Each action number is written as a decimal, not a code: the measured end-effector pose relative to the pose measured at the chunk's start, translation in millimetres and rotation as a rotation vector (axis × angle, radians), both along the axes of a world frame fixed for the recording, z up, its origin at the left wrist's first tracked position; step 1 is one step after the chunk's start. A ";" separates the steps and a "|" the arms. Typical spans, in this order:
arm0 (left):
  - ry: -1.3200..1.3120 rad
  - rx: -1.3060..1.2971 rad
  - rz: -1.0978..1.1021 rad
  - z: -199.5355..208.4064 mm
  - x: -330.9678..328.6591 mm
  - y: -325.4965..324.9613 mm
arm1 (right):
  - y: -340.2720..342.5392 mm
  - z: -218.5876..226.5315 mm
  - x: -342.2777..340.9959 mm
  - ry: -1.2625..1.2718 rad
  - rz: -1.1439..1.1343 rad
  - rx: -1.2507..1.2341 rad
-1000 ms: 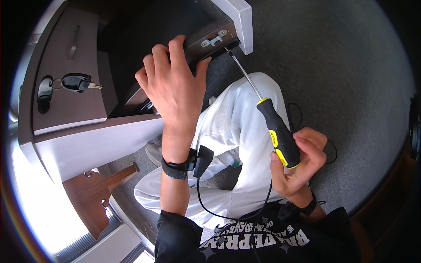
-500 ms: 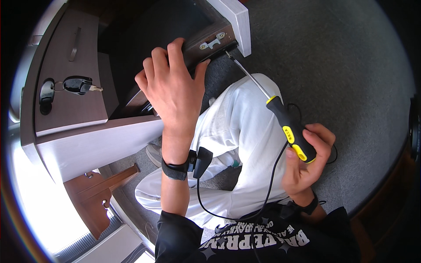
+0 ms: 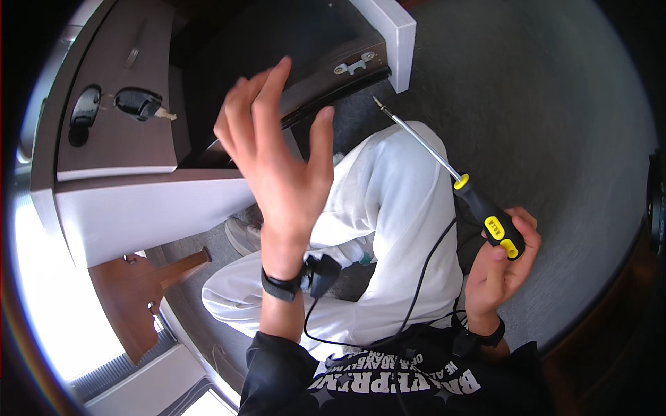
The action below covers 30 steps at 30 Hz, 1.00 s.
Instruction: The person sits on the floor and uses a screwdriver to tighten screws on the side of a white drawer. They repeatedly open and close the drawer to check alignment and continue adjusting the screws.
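Observation:
My left hand (image 3: 277,152) hangs open above the side of a pulled-out drawer (image 3: 319,83), thumb and fingers apart, apparently holding nothing. A small metal bracket (image 3: 354,64) is fixed with two screws to that drawer side, near its light front panel (image 3: 388,41). Along the lower edge of the side runs a black slide rail (image 3: 347,90). My right hand (image 3: 503,260) grips the black and yellow handle of a screwdriver (image 3: 479,201). Its tip points up and left, just short of the drawer front and touching nothing.
The cabinet (image 3: 152,211) stands at the left. A bunch of keys (image 3: 139,104) hangs from the lock on its upper drawer (image 3: 132,145). Black cables run from my wrist straps (image 3: 281,286) across my white trousers (image 3: 388,201). Brown wooden furniture (image 3: 128,298) is at lower left; grey carpet (image 3: 541,125) lies to the right.
My left hand has let go of the drawer side and lifted off, fingers spreading. The screwdriver in my right hand has drawn back right and down, its tip away from the rail end.

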<state>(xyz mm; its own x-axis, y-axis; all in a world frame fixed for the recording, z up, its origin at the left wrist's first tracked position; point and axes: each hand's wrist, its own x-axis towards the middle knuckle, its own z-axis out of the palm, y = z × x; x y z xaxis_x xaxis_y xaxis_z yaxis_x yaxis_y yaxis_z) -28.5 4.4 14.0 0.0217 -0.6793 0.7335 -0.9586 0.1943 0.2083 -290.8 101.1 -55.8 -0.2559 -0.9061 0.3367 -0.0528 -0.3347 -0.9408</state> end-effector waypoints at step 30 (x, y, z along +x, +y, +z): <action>1.532 0.479 -0.317 1.8 -8.6 72.6 | 18.2 1.8 2.0 -0.007 0.497 0.197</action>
